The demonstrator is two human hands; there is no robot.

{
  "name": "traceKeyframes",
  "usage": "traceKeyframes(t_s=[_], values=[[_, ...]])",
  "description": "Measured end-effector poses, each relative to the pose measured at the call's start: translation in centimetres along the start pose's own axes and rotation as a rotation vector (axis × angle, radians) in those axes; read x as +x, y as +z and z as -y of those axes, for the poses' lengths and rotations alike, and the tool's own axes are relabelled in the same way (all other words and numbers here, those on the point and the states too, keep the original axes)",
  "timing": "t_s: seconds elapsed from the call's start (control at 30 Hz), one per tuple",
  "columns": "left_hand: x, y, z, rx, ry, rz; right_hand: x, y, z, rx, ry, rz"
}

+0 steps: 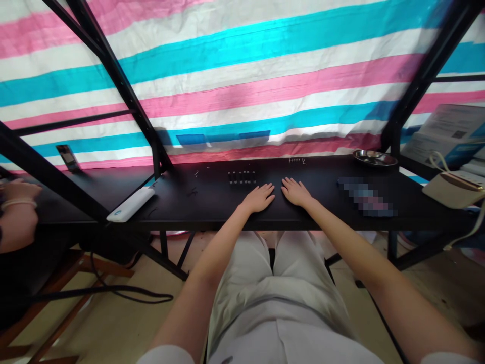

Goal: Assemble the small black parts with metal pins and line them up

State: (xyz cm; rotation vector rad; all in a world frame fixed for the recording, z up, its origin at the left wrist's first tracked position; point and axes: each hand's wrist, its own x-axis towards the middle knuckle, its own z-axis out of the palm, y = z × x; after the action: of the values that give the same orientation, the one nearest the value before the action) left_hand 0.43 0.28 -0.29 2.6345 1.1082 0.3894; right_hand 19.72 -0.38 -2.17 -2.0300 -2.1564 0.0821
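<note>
left hand (259, 198) and right hand (295, 192) lie flat, fingers slightly spread, on a black surface (212, 210); small dark pieces in a row (240, 177) sit near the left hand, at its eleven o'clock.

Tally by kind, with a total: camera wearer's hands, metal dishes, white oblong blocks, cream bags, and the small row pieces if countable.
Hands: 2 (left hand, right hand)
Metal dish: 1
White oblong block: 1
Cream bag: 1
Total: 5, leaving out small row pieces, too small to count surely
</note>
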Motion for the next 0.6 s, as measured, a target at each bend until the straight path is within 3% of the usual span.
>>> traceKeyframes(t_s=[0.13, 0.37, 0.6], values=[[0.04, 0.16, 0.19, -0.046, 0.016, -0.053, 0.07, 0.06, -0.03, 0.003, 0.004, 0.007], [0.13, -0.21, 0.14, 0.043, 0.010, 0.061, 0.01, -0.04, 0.07, -0.001, 0.005, 0.009], [0.25, -0.05, 0.41, -0.018, 0.007, 0.024, -0.11, -0.20, 0.21, 0.010, 0.009, 0.003]])
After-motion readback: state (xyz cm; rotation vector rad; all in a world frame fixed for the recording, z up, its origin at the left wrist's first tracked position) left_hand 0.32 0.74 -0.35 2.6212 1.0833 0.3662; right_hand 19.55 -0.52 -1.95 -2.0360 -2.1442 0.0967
